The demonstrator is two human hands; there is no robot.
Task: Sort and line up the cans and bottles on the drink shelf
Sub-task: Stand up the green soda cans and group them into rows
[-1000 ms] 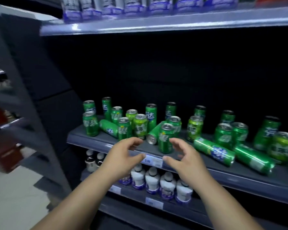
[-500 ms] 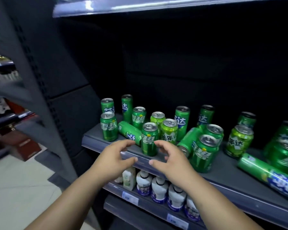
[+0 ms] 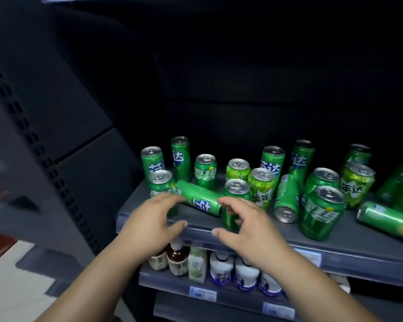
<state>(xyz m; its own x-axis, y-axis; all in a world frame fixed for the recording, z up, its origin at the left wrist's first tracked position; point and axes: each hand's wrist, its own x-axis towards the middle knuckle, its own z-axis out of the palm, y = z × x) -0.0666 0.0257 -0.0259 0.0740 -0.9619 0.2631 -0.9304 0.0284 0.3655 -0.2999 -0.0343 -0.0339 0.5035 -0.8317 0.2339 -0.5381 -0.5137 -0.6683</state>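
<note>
Head view, hands (image 3: 153, 220) (image 3: 246, 227) raised (half-curled), flanking fallen can (image 3: 199, 201)

On the shelf (image 3: 358, 245) mid-frame: upright cans (image 3: 205, 173) toward the back, toppled can (image 3: 200, 201) lying at centre front, second lying can (image 3: 286, 198) to its right, third lying can (image 3: 386, 219) at the right edge. Bottles (image 3: 221, 268) on lower shelf (image 3: 168, 284) beneath.

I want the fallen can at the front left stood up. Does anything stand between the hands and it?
Nothing visible does. The fallen can lies just beyond the left hand and right hand; an upright can stands beside its right end.
</note>
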